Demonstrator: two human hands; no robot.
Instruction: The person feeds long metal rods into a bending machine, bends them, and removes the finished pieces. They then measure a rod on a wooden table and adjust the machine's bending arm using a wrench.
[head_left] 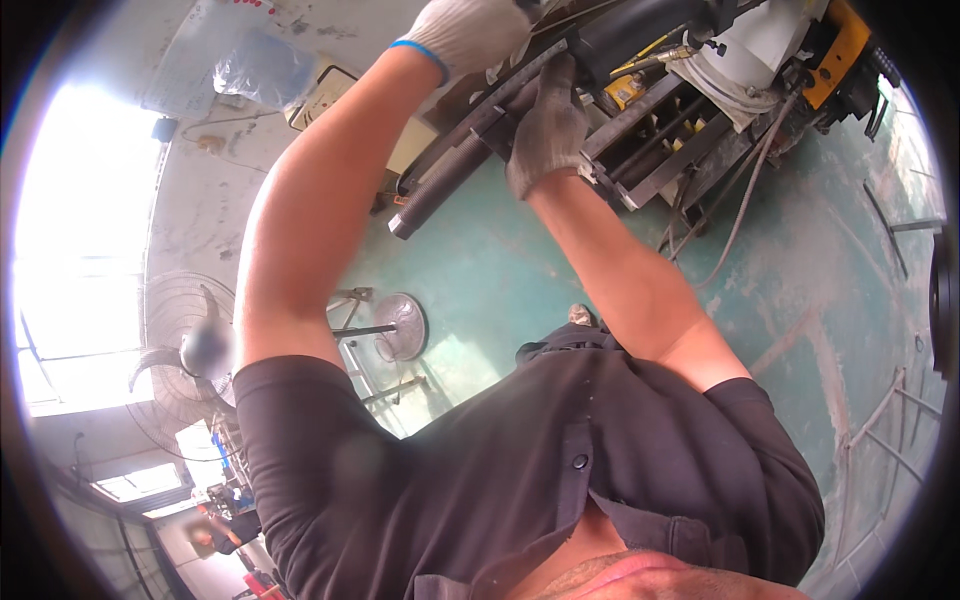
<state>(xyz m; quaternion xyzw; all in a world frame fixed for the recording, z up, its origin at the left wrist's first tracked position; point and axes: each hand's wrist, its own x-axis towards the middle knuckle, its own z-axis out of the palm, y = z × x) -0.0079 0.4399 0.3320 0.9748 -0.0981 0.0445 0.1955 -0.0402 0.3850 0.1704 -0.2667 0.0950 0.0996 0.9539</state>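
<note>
My left hand (465, 42), in a white knitted glove with a blue cuff, reaches to the top edge beside the machine's dark metal frame. Its fingers are partly cut off, with something dark near their tips that I cannot make out. My right hand (550, 135), in a soiled grey-white glove, is closed around a dark metal bar (522, 98) on the machine. A ribbed dark rod (440, 195) slants down and left from there, its end free in the air. Right of that hand are parallel metal rails (655, 150) and a yellow part (625, 90).
The machine carries an orange bracket (838, 55) and a hanging hose (745, 215). A large caged fan (205, 345) stands at left, near a round disc-shaped base (403, 328). Another person (228, 532) is far back at lower left. Metal frames (890, 415) stand at right on the green floor.
</note>
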